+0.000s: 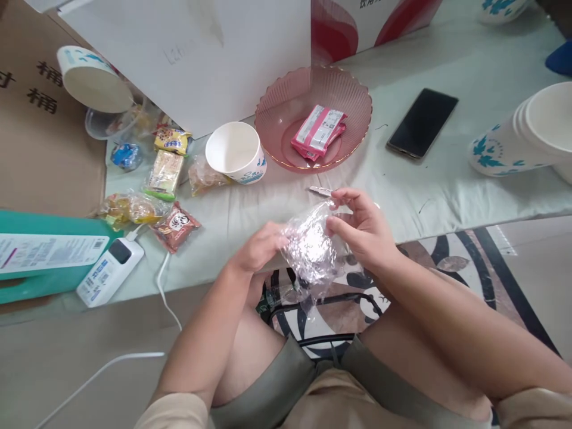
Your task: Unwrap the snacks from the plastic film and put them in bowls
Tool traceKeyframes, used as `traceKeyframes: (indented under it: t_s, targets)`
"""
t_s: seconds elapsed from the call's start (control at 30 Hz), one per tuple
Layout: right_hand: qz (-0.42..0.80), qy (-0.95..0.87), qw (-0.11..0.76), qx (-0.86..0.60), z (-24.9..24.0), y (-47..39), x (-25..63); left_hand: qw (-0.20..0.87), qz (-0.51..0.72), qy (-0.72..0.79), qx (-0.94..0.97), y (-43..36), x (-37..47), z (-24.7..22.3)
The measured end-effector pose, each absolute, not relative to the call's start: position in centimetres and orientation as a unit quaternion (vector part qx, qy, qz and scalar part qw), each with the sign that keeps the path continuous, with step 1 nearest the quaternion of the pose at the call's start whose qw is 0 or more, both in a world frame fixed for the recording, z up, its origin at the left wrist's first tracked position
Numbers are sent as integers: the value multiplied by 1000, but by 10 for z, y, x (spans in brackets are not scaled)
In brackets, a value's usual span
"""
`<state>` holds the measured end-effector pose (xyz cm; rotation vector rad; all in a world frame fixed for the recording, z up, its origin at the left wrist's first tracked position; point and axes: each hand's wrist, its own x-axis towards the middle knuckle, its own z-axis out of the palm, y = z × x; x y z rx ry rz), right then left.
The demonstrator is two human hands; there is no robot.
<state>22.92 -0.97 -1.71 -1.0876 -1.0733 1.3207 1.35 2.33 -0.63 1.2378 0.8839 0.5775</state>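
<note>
Crumpled clear plastic wrap (310, 247) hangs between my two hands at the table's front edge. My left hand (261, 245) pinches its left side with the fingers closed. The upper right side is held by my right hand (360, 229), thumb and index finger pressed on it. A small thin white strip (320, 191) lies just beyond my right fingertips. Beyond my hands is a pink fluted bowl (357, 110) with pink-and-white packets (318, 131) in it. Left of the bowl stands a white paper cup (235, 152).
Wrapped snacks (176, 226), a tilted paper cup (96, 80) and a white power bank (109, 273) with a cable are at the left. A black phone (423, 122) and stacked paper cups (513, 140) lie at the right. A white box (192, 59) stands behind.
</note>
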Motion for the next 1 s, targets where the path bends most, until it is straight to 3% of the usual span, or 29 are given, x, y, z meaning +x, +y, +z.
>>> traceKeyframes:
  t_s: [0.13, 0.27, 0.4, 0.5, 0.63, 0.83, 1.0]
  targets:
    - [510, -462, 491, -534, -13, -10, 230, 751, 289, 352, 479, 25, 18, -9]
    - [486, -495, 482, -535, -12, -9, 231, 700, 285, 430, 493, 29, 20, -8]
    - [477, -488, 513, -521, -13, -9, 235, 656, 373, 524, 395, 35, 13, -5]
    - [549, -428, 540, -472, -15, -8, 235, 668, 378, 524, 369, 35, 13, -3]
    - [663, -401, 461, -432, -18, -11, 228, 654, 370, 526, 399, 31, 22, -6]
    - [572, -407, 498, -508, -17, -13, 225, 594, 392, 574, 404, 36, 20, -10]
    - [563, -442, 488, -499, -18, -13, 227, 597, 409, 512, 463, 36, 4, -10]
